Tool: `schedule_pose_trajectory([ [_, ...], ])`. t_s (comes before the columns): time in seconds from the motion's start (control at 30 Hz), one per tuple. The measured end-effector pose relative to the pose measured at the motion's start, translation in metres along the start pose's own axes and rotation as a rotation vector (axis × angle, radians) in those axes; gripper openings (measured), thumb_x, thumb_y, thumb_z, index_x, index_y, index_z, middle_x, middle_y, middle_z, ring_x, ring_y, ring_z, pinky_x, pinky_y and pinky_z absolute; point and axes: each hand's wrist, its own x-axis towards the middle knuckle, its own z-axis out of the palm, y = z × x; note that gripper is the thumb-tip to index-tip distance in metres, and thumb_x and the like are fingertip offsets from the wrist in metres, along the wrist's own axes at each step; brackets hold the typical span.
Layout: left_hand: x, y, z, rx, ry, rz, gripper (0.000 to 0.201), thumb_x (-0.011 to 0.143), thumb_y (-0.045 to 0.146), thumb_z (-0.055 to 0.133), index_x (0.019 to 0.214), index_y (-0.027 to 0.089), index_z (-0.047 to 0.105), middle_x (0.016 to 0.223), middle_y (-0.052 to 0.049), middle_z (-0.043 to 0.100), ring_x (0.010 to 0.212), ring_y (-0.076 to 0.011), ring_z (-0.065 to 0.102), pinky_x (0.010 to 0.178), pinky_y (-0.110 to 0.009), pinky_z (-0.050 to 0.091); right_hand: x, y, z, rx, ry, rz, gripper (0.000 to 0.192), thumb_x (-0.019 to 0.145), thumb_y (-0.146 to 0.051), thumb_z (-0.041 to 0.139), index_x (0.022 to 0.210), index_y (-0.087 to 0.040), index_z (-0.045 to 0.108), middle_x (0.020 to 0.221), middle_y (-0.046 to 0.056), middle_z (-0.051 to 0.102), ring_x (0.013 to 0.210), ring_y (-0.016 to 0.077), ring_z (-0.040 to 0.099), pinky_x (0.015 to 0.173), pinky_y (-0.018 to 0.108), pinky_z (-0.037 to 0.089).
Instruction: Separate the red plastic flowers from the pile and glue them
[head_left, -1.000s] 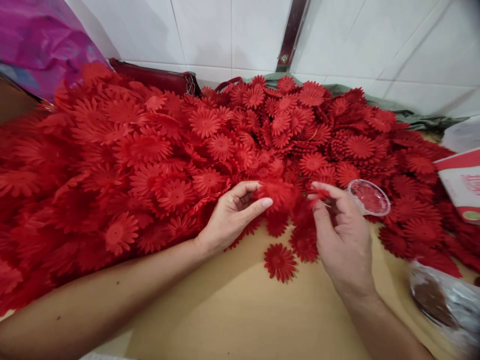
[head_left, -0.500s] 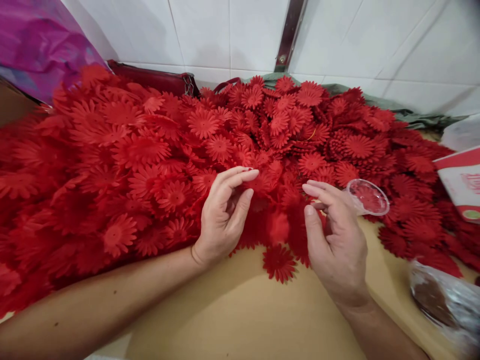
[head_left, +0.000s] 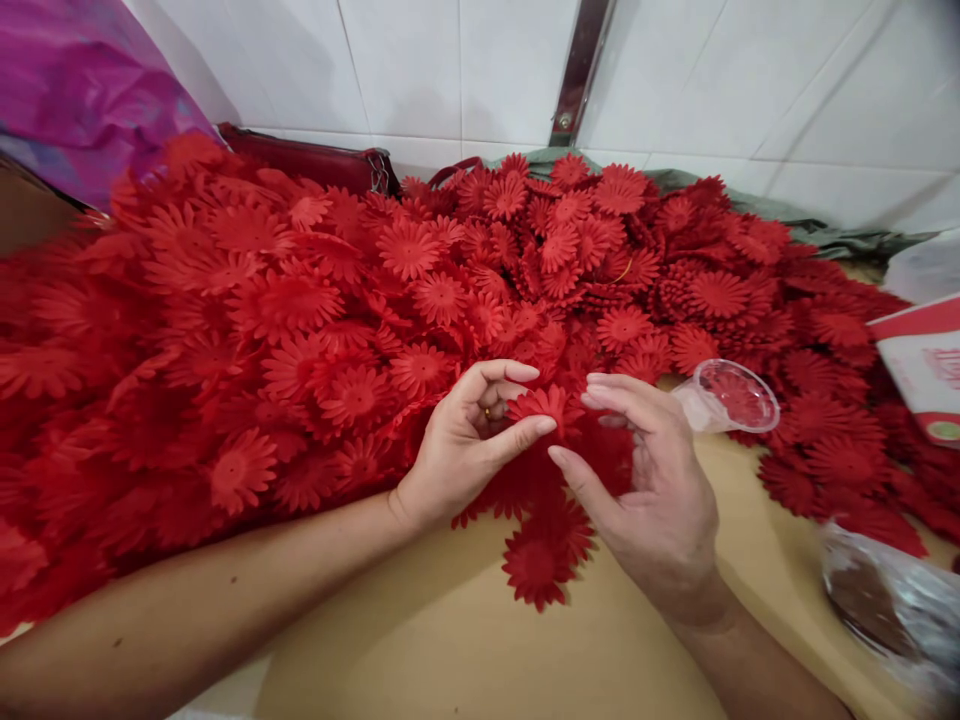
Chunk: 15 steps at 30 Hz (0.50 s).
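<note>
Over the front edge of the flower heap, my left hand (head_left: 480,430) has its thumb and curved fingers apart. A red artificial flower piece (head_left: 551,402) shows in that gap, partly behind the thumb; whether it is touched cannot be told. Facing it, my right hand (head_left: 649,480) is open, thumb and fingers spread, with nothing visible in it. Below the hands, a flat red flower piece (head_left: 537,568) lies on the tan table (head_left: 450,630), overlapping another. More red pieces behind the hands are partly hidden.
A wide heap of red flower pieces (head_left: 300,300) runs along the white tiled wall (head_left: 405,60). To the right are a clear plastic cup (head_left: 735,395) on its side, a red-and-white carton (head_left: 926,365) and a clear plastic bag (head_left: 900,600). A red purse (head_left: 307,165) lies behind.
Both hands have moved closer together and slightly lower. A blurred flower piece between them is gone from that spot, and one more now lies on the table in front. Another shows by my left thumb.
</note>
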Motion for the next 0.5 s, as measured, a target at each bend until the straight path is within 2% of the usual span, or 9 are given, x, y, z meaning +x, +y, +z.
schedule_pose_trajectory([
  [0.1, 0.0031, 0.0021, -0.0005, -0.07, 0.0, -0.073, 0.037, 0.08, 0.024, 0.084, 0.11, 0.018, 0.062, 0.083, 0.002, 0.065, 0.075, -0.0082, 0.062, 0.073, -0.019, 0.05, 0.0017, -0.0018, -0.0003, -0.033, 0.004, -0.03, 0.039, 0.086, -0.023, 0.077, 0.122, -0.026, 0.063, 0.128, 0.011, 0.062, 0.123, 0.028, 0.06, 0.107, 0.054, 0.051],
  [0.23, 0.0033, 0.0021, -0.0007, -0.178, -0.069, -0.126, 0.036, 0.079, 0.021, 0.084, 0.108, 0.019, 0.062, 0.081, 0.003, 0.068, 0.073, -0.0076, 0.063, 0.073, -0.019, 0.051, 0.0035, -0.0053, -0.0022, -0.073, -0.02, 0.003, 0.014, 0.093, -0.024, 0.068, 0.106, -0.026, 0.07, 0.124, 0.01, 0.064, 0.117, 0.026, 0.065, 0.105, 0.052, 0.053],
  [0.37, 0.0023, 0.0001, 0.0002, -0.18, -0.141, -0.121, 0.034, 0.081, 0.019, 0.082, 0.11, 0.019, 0.064, 0.088, 0.001, 0.069, 0.076, -0.0081, 0.064, 0.076, -0.02, 0.052, 0.0047, -0.0062, -0.0045, -0.03, 0.016, 0.102, 0.009, 0.097, -0.024, 0.06, 0.102, -0.025, 0.068, 0.12, 0.01, 0.067, 0.117, 0.0253, 0.064, 0.105, 0.051, 0.051],
  [0.5, 0.0023, -0.0019, 0.0009, -0.103, -0.124, -0.085, 0.027, 0.082, 0.019, 0.081, 0.105, 0.019, 0.066, 0.088, 0.0, 0.067, 0.078, -0.0084, 0.062, 0.076, -0.019, 0.052, 0.0036, -0.0038, -0.0036, 0.079, 0.059, 0.234, 0.009, 0.1, -0.029, 0.056, 0.1, -0.024, 0.063, 0.116, 0.01, 0.068, 0.114, 0.0241, 0.064, 0.1, 0.045, 0.052],
])
